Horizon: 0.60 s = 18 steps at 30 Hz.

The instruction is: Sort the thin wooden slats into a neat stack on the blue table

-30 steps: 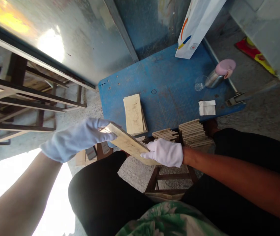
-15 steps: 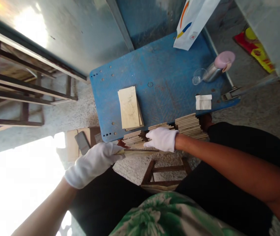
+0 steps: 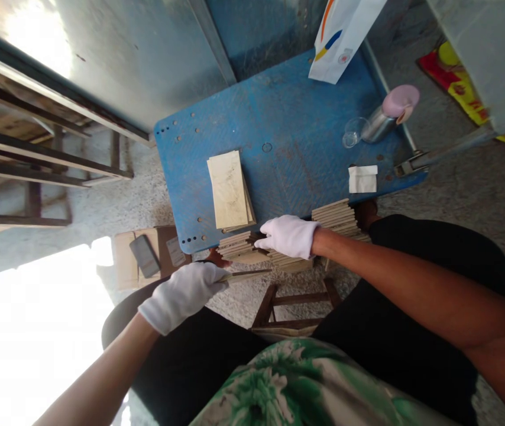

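Both my hands wear white gloves. My left hand (image 3: 180,294) is closed on a thin wooden slat (image 3: 248,276), held edge-on over my lap. My right hand (image 3: 288,236) rests on the stacks of wooden slats (image 3: 334,217) that stand on a small wooden stool (image 3: 291,307) between my knees; its fingers curl over the pile and I cannot see anything gripped. A separate small pile of pale slats (image 3: 228,190) lies on the blue table (image 3: 292,136) just beyond.
On the blue table stand a metal flask with a pink lid (image 3: 389,110), a glass (image 3: 352,135), a folded white cloth (image 3: 362,178) and a white bag (image 3: 340,35). A cardboard box (image 3: 146,255) sits on the floor at left. Wooden frames (image 3: 35,171) stand at far left.
My left hand has carried the slat down and toward my lap, turning it edge-on. My right hand has let go of that slat and moved onto the stacks on the stool.
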{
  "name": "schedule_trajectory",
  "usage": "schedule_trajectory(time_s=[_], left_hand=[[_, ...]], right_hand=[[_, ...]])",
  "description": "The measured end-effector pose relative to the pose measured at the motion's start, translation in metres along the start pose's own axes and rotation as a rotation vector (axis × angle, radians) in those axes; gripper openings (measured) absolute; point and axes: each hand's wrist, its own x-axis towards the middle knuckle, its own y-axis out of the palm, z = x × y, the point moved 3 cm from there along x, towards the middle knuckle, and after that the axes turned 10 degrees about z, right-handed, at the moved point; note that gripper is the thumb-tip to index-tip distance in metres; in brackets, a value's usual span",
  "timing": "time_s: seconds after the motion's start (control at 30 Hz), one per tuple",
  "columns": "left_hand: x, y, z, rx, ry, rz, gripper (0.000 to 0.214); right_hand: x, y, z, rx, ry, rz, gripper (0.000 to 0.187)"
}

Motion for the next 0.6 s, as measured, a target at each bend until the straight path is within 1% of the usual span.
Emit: schedule_trajectory(time_s=[0.07, 0.1, 0.2, 0.27, 0.33, 0.43, 0.6], left_hand=[[0.016, 0.018, -0.002, 0.122, 0.032, 0.102, 0.015], [0.024, 0.027, -0.002, 0.187, 0.033, 0.135, 0.017], [0.051, 0.051, -0.002, 0.371, 0.007, 0.214, 0.024], [0.067, 0.063, -0.004, 0.459, -0.008, 0.248, 0.027], [0.081, 0.072, -0.007, 0.499, -0.013, 0.253, 0.028], [0.096, 0.081, -0.006, 0.503, -0.02, 0.246, 0.03], [0.108, 0.09, 0.001, 0.486, -0.056, 0.226, 0.03]], right_hand=[[-0.002, -0.003, 0.001, -0.002, 0.008, 0.003, 0.044], [-0.003, -0.004, 0.001, -0.007, 0.011, 0.01, 0.043], [-0.005, -0.006, 0.003, -0.032, 0.021, 0.042, 0.042], [-0.005, -0.007, 0.003, -0.04, 0.023, 0.058, 0.041], [-0.005, -0.008, 0.003, -0.037, 0.025, 0.061, 0.041], [-0.004, -0.009, 0.003, -0.029, 0.028, 0.056, 0.041], [-0.004, -0.01, 0.003, -0.029, 0.026, 0.05, 0.041]])
